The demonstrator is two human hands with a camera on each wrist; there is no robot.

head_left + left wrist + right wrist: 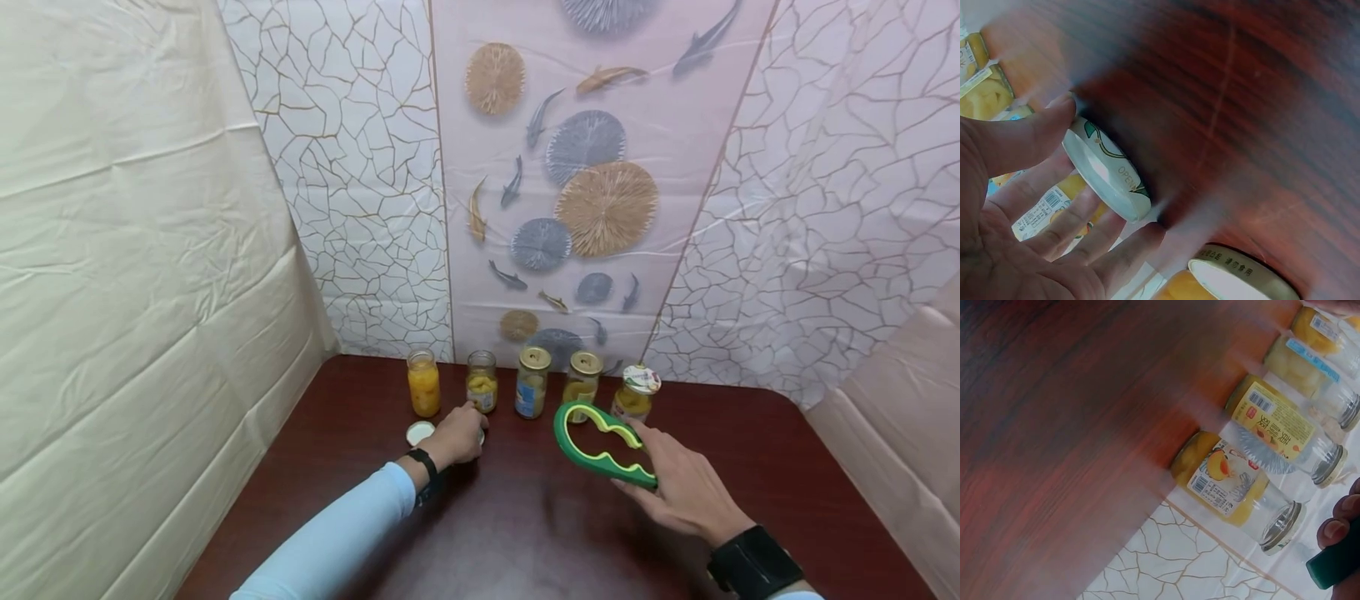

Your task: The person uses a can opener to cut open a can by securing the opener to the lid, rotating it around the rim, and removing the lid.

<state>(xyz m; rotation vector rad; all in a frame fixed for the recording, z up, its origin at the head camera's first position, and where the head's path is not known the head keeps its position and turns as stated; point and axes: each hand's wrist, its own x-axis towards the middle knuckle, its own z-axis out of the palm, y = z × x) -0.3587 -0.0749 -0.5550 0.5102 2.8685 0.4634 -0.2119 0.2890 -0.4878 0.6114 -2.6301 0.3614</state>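
My left hand is low over the table in front of two lidless jars. Its thumb and fingers are around the edge of a white jar lid printed with "OPEN", which lies at the tabletop. Beside it is another jar lid, inner side up. My right hand grips a green jar opener with a lighter wavy inner edge, held up in front of the rightmost jars. In the right wrist view only the end of the jar opener and some fingertips show.
Along the back edge stand an open jar of orange fruit, an open jar of yellow fruit, two gold-lidded jars, left and right, and a white-lidded jar. A patterned cloth hangs behind the dark table.
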